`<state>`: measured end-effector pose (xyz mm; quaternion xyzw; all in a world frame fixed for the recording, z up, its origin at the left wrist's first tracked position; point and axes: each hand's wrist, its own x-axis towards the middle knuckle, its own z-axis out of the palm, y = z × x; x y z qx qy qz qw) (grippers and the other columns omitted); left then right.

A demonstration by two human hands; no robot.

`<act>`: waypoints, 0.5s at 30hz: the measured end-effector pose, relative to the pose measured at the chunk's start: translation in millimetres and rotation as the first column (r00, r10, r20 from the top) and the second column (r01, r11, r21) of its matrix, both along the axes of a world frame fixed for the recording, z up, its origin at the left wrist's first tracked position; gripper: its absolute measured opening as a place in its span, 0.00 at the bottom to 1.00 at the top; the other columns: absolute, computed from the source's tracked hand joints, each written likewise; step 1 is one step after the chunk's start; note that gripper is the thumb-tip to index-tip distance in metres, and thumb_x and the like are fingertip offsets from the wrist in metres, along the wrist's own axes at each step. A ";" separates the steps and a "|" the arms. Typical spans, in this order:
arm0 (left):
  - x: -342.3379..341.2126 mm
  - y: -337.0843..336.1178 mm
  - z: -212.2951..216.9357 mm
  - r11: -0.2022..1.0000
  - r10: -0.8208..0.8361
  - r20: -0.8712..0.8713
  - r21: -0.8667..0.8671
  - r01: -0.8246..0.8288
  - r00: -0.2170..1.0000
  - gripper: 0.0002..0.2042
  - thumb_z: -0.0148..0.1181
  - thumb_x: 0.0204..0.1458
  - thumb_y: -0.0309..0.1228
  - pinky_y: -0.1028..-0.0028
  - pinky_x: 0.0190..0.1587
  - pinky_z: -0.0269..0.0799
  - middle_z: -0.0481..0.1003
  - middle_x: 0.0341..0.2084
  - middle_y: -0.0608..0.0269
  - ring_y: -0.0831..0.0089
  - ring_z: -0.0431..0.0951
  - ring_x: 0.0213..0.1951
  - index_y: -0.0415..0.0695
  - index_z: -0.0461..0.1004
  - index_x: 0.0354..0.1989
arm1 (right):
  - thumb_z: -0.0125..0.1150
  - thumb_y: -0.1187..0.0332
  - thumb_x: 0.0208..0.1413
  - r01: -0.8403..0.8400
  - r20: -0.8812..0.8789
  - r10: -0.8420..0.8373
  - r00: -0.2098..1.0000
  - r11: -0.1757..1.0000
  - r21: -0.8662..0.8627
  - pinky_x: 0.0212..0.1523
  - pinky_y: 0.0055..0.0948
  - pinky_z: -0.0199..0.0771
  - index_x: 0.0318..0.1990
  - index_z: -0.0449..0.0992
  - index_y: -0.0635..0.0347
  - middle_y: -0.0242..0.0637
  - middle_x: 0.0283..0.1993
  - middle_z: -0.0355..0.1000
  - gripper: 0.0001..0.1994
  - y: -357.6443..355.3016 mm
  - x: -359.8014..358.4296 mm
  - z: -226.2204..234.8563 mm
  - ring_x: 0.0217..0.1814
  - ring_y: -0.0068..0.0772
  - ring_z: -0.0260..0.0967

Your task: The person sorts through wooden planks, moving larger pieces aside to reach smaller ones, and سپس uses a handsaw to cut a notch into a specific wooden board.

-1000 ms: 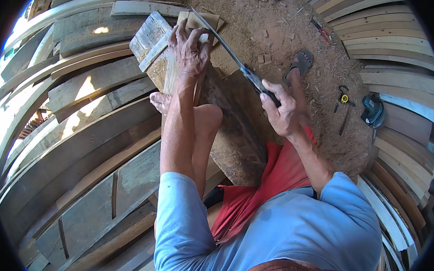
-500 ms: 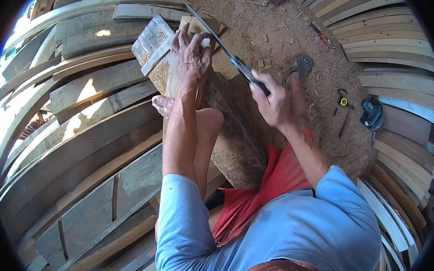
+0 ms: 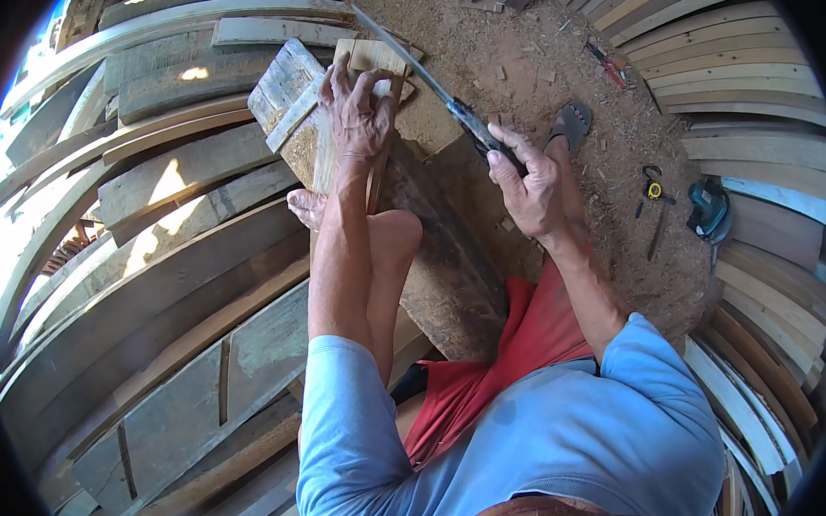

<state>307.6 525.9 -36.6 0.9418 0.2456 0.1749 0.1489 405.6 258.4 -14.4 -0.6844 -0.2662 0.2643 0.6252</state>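
Note:
A hand saw (image 3: 412, 64) with a dark handle slants up and left across the far end of a wooden piece. My right hand (image 3: 533, 188) is closed round its handle, thumb and forefinger along the top. My left hand (image 3: 359, 111) presses down on the pale wooden board (image 3: 324, 155), its fingers bent over the far end beside the blade. That board lies on a thick worn bench plank (image 3: 445, 247), where a short batten (image 3: 295, 115) crosses at the left. My bare left foot (image 3: 308, 207) rests against the board. Whether the saw teeth touch wood, I cannot tell.
Stacked planks (image 3: 181, 279) fill the left side, and more boards (image 3: 740, 73) line the right. On the sawdust-strewn ground lie red-handled pliers (image 3: 611, 68), a yellow tape measure (image 3: 653, 190) and a teal power tool (image 3: 709, 211). My sandalled right foot (image 3: 571, 126) stands nearby.
My right hand has shifted slightly right, and its forefinger and thumb now lie higher on the saw handle. The saw blade is slightly steeper. My left hand has moved a little left.

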 end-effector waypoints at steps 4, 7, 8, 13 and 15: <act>0.1 -0.1 3.2 1.000 -0.007 -0.010 -0.013 0.007 1.000 0.19 0.61 0.47 0.36 0.50 0.69 0.47 0.64 0.62 0.38 0.44 0.56 0.69 0.56 0.78 0.50 | 0.60 0.68 0.66 -0.055 -0.060 0.053 0.997 0.998 -0.033 0.34 0.28 0.76 0.57 0.75 0.63 0.39 0.36 0.79 0.16 -5.5 -7.3 4.2 0.32 0.23 0.75; 0.9 0.0 1.3 1.000 -0.008 -0.010 -0.008 0.008 1.000 0.18 0.61 0.47 0.36 0.50 0.69 0.47 0.65 0.61 0.37 0.44 0.56 0.69 0.55 0.78 0.49 | 0.60 0.69 0.65 -0.042 -0.031 0.041 0.999 0.999 -0.027 0.35 0.28 0.77 0.57 0.75 0.64 0.40 0.38 0.79 0.15 -8.2 -11.4 -0.3 0.33 0.25 0.76; 1.2 0.3 0.9 1.000 -0.008 -0.011 -0.003 0.008 1.000 0.18 0.61 0.47 0.35 0.50 0.69 0.47 0.65 0.61 0.36 0.44 0.57 0.69 0.55 0.79 0.49 | 0.60 0.69 0.65 -0.040 -0.040 0.040 0.998 0.999 -0.019 0.35 0.28 0.77 0.57 0.75 0.64 0.41 0.39 0.79 0.15 -9.3 -12.8 -1.3 0.33 0.25 0.76; 3.3 -2.2 1.5 1.000 0.012 0.013 -0.016 -0.011 1.000 0.17 0.62 0.47 0.36 0.49 0.68 0.49 0.64 0.63 0.39 0.43 0.57 0.68 0.55 0.79 0.48 | 0.61 0.70 0.64 -0.067 -0.023 0.066 0.998 0.997 -0.029 0.37 0.30 0.78 0.56 0.75 0.64 0.44 0.41 0.80 0.15 -13.3 -10.2 2.5 0.35 0.28 0.79; 2.3 -0.9 -0.2 1.000 0.011 0.020 -0.001 -0.011 1.000 0.17 0.63 0.47 0.36 0.49 0.68 0.49 0.65 0.63 0.39 0.43 0.57 0.67 0.55 0.79 0.48 | 0.61 0.70 0.64 -0.071 0.017 0.072 0.997 0.996 -0.056 0.38 0.31 0.79 0.55 0.75 0.64 0.45 0.42 0.80 0.14 -12.4 -8.5 6.1 0.36 0.32 0.80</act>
